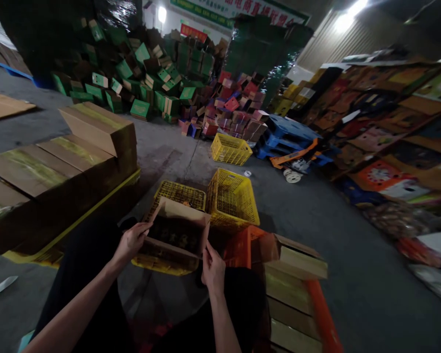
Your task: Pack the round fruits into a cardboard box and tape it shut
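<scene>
Box: open cardboard box [176, 245], resting on a yellow crate [152, 264] by the person's knees.
Left hand [131, 241]: fingers closed on the box's left edge.
Right hand [213, 268]: fingers pinching the right flap.
Feel: probably bendy flaps and heavy with the dark things inside.
Best hold: both side walls, low down.

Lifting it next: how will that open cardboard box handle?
The cardboard box probably flexes, since its flaps stand open. Dark contents inside suggest some weight. Gripped by left hand and right hand at opposite sides, it may sag.
</scene>
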The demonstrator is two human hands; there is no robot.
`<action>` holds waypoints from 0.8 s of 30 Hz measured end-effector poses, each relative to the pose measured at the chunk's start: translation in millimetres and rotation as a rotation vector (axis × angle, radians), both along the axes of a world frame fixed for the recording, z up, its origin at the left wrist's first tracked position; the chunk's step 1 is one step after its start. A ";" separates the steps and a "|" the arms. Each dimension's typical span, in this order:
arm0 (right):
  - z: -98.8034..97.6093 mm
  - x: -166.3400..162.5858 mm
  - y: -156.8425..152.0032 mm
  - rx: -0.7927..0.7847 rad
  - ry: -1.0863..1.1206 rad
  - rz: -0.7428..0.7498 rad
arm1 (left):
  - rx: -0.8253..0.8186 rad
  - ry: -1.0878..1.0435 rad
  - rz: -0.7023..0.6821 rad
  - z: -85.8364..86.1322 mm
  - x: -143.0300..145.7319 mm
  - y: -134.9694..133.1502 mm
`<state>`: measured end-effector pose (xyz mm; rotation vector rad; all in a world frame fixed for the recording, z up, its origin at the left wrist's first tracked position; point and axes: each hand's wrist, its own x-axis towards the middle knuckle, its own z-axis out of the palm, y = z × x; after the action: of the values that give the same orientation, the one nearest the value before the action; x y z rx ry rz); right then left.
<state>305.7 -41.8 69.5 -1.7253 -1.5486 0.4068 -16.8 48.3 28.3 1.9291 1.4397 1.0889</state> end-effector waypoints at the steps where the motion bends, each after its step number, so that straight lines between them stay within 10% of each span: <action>1: -0.4 -0.3 0.0 0.001 -0.009 0.001 | 0.005 0.004 0.000 -2.0 0.1 0.2; 24: -6.2 -6.1 9.1 -0.023 0.024 0.040 | -0.016 0.012 0.001 2.0 7.5 -2.3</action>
<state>299.6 -32.7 63.3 -1.7036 -1.5689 0.4649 -9.3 46.0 30.3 1.9271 1.4510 1.0654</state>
